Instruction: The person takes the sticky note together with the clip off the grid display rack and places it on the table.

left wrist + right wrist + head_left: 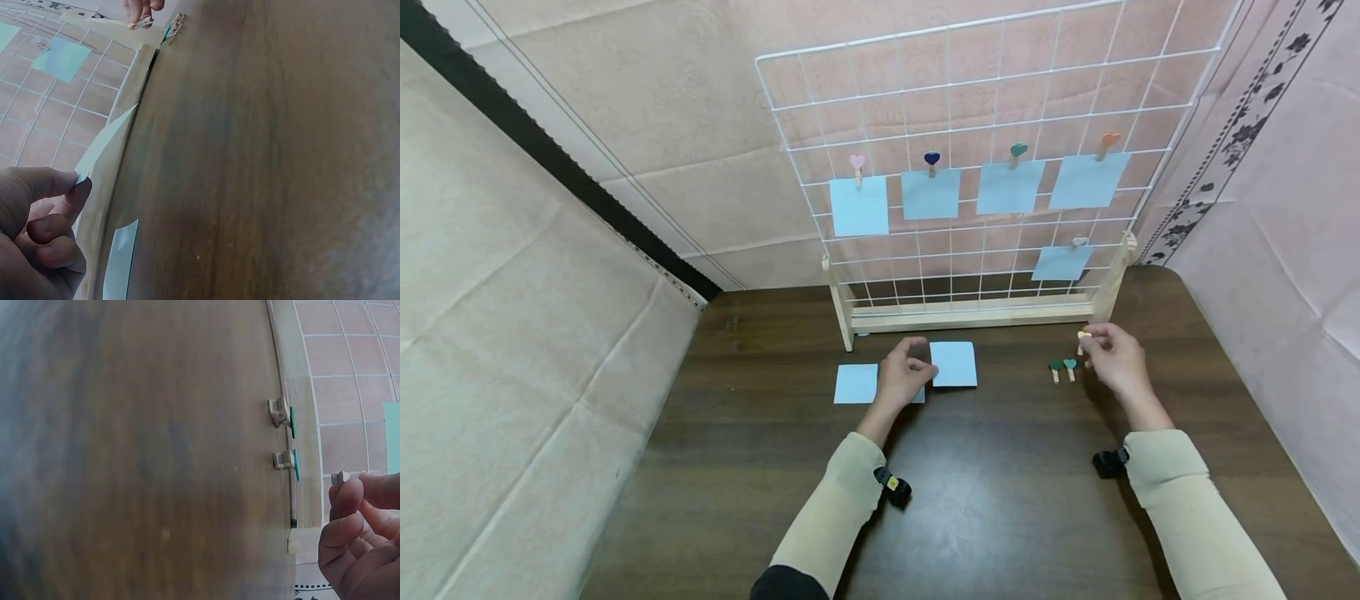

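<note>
L hand (899, 378), ctr of frame, pinches blue card (955, 365) by its L edge; R hand (1116, 360), R of ctr, pinches heart clip (1082, 337), long axis approx. up-down, well apart to card's R.

Light-blue rectangular paper sheets (953, 364): smooth, matt. Heart-topped pale wooden clips (1071, 372): matt bodies. White metal-looking wire grid (950, 132), pale smooth wooden stand (970, 317); brown wood-grained tabletop (1000, 483), faintly glossy.

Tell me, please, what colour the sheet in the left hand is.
The sheet is light blue, best seen in the head view.
</note>
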Motion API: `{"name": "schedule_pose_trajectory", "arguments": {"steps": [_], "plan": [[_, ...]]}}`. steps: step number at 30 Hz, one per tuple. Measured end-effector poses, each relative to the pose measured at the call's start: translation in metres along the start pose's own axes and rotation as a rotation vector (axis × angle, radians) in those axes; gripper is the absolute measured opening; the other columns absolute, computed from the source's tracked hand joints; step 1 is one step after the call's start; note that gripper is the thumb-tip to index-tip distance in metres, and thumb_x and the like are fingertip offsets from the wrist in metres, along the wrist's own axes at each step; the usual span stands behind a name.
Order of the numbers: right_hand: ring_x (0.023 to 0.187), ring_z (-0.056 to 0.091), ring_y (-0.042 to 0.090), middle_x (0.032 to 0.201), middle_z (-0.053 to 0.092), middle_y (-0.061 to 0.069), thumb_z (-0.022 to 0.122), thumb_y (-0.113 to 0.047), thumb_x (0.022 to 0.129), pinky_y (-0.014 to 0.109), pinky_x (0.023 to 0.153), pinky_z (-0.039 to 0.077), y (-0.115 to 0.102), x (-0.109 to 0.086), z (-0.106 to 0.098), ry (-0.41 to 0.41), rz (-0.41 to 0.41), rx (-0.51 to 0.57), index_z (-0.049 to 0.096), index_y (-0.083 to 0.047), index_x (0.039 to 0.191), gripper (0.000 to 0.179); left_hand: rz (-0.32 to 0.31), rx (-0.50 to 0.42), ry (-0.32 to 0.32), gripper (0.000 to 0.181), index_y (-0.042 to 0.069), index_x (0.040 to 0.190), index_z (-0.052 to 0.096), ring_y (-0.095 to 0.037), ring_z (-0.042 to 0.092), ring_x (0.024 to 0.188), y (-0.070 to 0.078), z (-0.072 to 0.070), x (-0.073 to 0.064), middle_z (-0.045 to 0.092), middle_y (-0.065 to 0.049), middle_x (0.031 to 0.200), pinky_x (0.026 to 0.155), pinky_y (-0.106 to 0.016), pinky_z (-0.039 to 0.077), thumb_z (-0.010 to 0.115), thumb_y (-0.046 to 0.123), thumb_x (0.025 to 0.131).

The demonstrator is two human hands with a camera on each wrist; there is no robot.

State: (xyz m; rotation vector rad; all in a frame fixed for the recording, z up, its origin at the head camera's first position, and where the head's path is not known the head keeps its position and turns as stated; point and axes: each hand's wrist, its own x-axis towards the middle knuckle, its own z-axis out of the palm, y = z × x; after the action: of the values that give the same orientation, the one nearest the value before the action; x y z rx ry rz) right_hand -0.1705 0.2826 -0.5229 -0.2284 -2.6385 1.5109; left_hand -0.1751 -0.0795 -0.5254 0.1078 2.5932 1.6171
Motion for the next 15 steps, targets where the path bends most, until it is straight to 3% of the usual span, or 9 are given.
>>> {"name": "schedule_pose_trajectory", "arguments": {"steps": [6, 11, 15], "plan": [[0.071, 0.065, 0.015, 0.114, 0.068, 0.024, 0.055, -0.022, 0.111, 0.028, 0.052, 0.051, 0.0008, 0.0004, -0.005, -0.039, 0.033, -0.008, 0.062, 0.005, 0.133, 0.036, 0.009, -0.03, 0.001, 0.039, 0.013, 0.132, 0.064, -0.018, 0.068, 0.073, -0.0017, -0.0009, -0.0005, 0.077, -0.004, 0.086, 0.06, -0.03, 0.048, 0.076, 0.01, 0.096], [0.072, 0.065, 0.015, 0.113, 0.069, 0.022, 0.055, -0.022, 0.111, 0.028, 0.051, 0.05, 0.0025, 0.0007, -0.0076, -0.06, 0.061, -0.028, 0.062, 0.006, 0.134, 0.037, 0.019, -0.029, -0.006, 0.026, 0.011, 0.12, 0.072, -0.017, 0.068, 0.074, -0.0026, -0.0013, -0.0006, 0.077, -0.005, 0.086, 0.063, -0.03, 0.049, 0.077, 0.008, 0.095], [0.073, 0.065, 0.016, 0.109, 0.069, 0.021, 0.054, -0.023, 0.111, 0.029, 0.052, 0.051, 0.0031, 0.0004, -0.0089, -0.071, 0.077, -0.043, 0.061, 0.006, 0.135, 0.038, 0.029, 0.029, -0.017, 0.018, 0.01, 0.114, 0.079, -0.015, 0.07, 0.081, -0.0033, 0.0001, -0.0015, 0.078, -0.004, 0.091, 0.069, -0.03, 0.053, 0.076, 0.01, 0.096]]}}
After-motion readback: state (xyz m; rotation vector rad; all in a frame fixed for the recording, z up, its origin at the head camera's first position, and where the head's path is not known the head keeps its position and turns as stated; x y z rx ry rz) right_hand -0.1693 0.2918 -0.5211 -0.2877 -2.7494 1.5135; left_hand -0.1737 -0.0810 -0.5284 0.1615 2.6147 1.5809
